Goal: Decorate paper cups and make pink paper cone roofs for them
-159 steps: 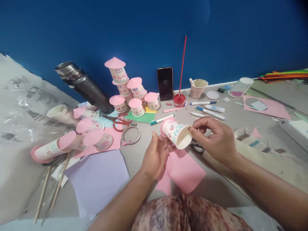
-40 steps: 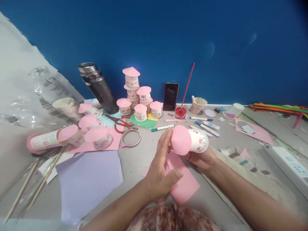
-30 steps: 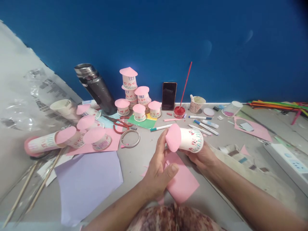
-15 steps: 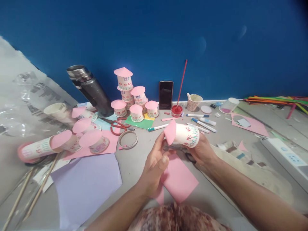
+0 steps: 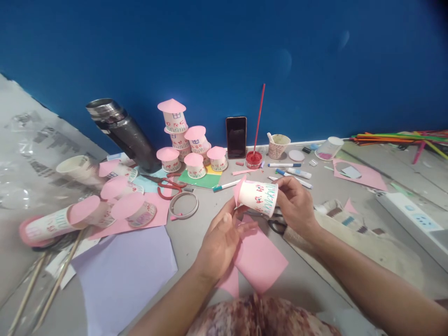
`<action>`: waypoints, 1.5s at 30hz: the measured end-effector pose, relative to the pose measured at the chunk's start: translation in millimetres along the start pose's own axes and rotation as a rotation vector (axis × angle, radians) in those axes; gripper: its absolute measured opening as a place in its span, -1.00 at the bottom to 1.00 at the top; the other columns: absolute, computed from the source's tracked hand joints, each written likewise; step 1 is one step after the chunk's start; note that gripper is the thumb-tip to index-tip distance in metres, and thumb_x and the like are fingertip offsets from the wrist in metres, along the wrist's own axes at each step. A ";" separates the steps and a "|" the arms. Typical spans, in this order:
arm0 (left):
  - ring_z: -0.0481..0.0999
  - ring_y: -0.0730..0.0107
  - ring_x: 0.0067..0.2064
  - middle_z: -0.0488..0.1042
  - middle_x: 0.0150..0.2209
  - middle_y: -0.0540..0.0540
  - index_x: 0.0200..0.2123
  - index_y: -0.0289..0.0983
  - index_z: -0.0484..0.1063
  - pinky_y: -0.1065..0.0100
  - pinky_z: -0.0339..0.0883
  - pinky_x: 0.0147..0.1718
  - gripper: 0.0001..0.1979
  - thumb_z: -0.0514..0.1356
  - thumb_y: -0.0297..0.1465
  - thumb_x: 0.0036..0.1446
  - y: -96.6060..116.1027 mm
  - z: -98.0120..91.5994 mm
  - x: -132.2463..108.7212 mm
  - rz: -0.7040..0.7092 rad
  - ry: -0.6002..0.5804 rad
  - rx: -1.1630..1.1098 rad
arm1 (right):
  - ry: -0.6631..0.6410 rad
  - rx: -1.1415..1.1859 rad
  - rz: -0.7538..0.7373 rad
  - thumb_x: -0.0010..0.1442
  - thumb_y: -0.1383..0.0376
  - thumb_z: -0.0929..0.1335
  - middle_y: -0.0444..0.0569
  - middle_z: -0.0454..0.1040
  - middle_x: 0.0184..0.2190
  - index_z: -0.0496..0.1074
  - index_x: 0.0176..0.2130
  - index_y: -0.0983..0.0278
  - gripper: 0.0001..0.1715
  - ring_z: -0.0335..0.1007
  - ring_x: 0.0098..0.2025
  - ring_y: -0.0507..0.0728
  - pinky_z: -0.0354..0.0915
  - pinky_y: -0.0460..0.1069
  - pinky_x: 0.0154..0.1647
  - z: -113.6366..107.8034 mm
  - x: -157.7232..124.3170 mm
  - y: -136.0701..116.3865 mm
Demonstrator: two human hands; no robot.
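My right hand (image 5: 297, 205) grips a white paper cup (image 5: 259, 198) on its side; the cup is drawn with red flowers and green grass. A pink paper cone roof (image 5: 239, 188) sits on the cup's bottom, facing left. My left hand (image 5: 220, 241) hovers just below and left of the roof, fingers loosely curled with the fingertips near the pink paper; nothing shows in its grasp. Beneath both hands lies a pink paper sheet (image 5: 259, 260) on the grey floor.
A stack of finished cup houses (image 5: 184, 140) stands by the blue wall, beside a steel flask (image 5: 121, 133) and a phone (image 5: 236, 136). More roofed cups (image 5: 105, 207) lie left. Red scissors (image 5: 164, 185), tape ring (image 5: 184, 205), markers (image 5: 286, 165), paint pot (image 5: 254, 159), lilac paper (image 5: 124, 275) surround.
The cup was turned so its roof, earlier facing me, now points left and edge-on. My right hand shifted from under the cup to its open end. My left hand dropped lower.
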State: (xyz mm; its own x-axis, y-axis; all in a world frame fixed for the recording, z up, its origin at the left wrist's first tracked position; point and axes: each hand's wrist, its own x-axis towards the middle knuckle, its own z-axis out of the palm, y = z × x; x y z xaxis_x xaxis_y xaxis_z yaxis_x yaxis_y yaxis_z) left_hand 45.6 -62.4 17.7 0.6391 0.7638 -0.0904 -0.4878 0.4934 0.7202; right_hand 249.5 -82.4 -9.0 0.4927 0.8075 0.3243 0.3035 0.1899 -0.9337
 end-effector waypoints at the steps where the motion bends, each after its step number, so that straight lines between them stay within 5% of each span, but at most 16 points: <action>1: 0.41 0.08 0.08 0.44 0.09 -0.18 0.12 -0.19 0.54 0.09 0.46 0.01 -0.43 0.36 -0.02 0.13 0.3 0.3 -0.2 0.002 0.006 0.001 | 0.012 -0.060 -0.052 0.25 0.25 0.40 -0.10 0.51 -0.34 0.42 -0.28 0.20 -0.92 0.41 -0.35 0.09 0.32 -0.01 -0.33 -1.0 0.0 -1.1; 10: 0.44 0.10 0.06 0.49 0.05 -0.19 0.11 -0.17 0.57 0.13 0.48 -0.01 -0.46 0.37 -0.03 0.14 -1.3 -2.5 2.0 -0.024 0.058 0.012 | 0.042 -0.337 -0.503 0.31 0.38 0.34 -0.09 0.47 -0.35 0.34 -0.28 0.18 -0.89 0.37 -0.36 0.09 0.32 0.00 -0.32 -6.9 4.9 -12.4; 29: 0.25 -0.03 0.41 0.27 0.43 -0.15 0.41 -0.12 0.24 0.03 0.15 0.36 -0.38 0.19 -0.10 0.36 0.6 -2.5 -8.6 0.217 0.113 0.543 | -0.137 -0.556 -0.829 0.39 0.41 0.31 -0.01 0.53 -0.32 0.34 -0.21 0.19 -0.87 0.35 -0.29 0.17 0.30 0.07 -0.26 -12.9 6.3 -15.9; 34: 0.16 0.11 0.46 0.26 0.42 -0.10 0.32 -0.05 0.34 0.13 0.17 0.35 -0.44 0.28 -0.14 0.30 -0.5 -8.5 -6.4 0.279 0.305 0.558 | -0.118 -0.589 -0.854 0.36 0.43 0.35 -0.03 0.56 -0.33 0.38 -0.21 0.17 -0.86 0.37 -0.30 0.17 0.31 0.08 -0.27 -13.6 5.9 -20.3; 38: 0.44 0.14 0.22 0.48 0.18 -0.16 0.18 -0.11 0.47 0.21 0.44 0.05 -0.44 0.43 -0.15 0.13 4.1 -12.8 2.9 0.044 0.406 0.283 | -0.073 -0.529 -0.842 0.33 0.44 0.38 -0.05 0.57 -0.33 0.41 -0.19 0.14 -0.82 0.41 -0.30 0.17 0.34 0.09 -0.26 -15.4 4.2 -22.6; 41: 0.56 0.14 -0.03 0.57 -0.04 -0.21 0.01 -0.24 0.56 0.22 0.51 -0.19 -0.49 0.48 -0.15 0.04 7.0 -11.9 6.9 -0.156 0.306 0.080 | -0.045 -0.510 -0.831 0.29 0.46 0.40 -0.06 0.59 -0.32 0.42 -0.19 0.13 -0.79 0.43 -0.30 0.17 0.36 0.09 -0.25 -17.1 2.6 -23.7; 45: 0.58 0.27 -0.32 0.56 -0.33 -0.16 -0.24 -0.38 0.61 0.39 0.41 -0.45 -0.60 0.51 -0.18 0.00 3.4 -9.3 5.3 -0.283 0.193 0.136 | 0.009 -0.546 -0.867 0.25 0.49 0.43 -0.06 0.59 -0.33 0.41 -0.19 0.14 -0.74 0.42 -0.29 0.17 0.36 0.09 -0.26 -19.8 4.7 -24.0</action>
State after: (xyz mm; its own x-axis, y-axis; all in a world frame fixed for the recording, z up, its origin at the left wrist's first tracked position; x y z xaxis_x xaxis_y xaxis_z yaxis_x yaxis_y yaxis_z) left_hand 41.8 -52.7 13.3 0.6070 0.6758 -0.4182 -0.2162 0.6467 0.7315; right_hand 260.7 -94.2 17.9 -0.0676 0.5089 0.8582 0.8871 0.4242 -0.1817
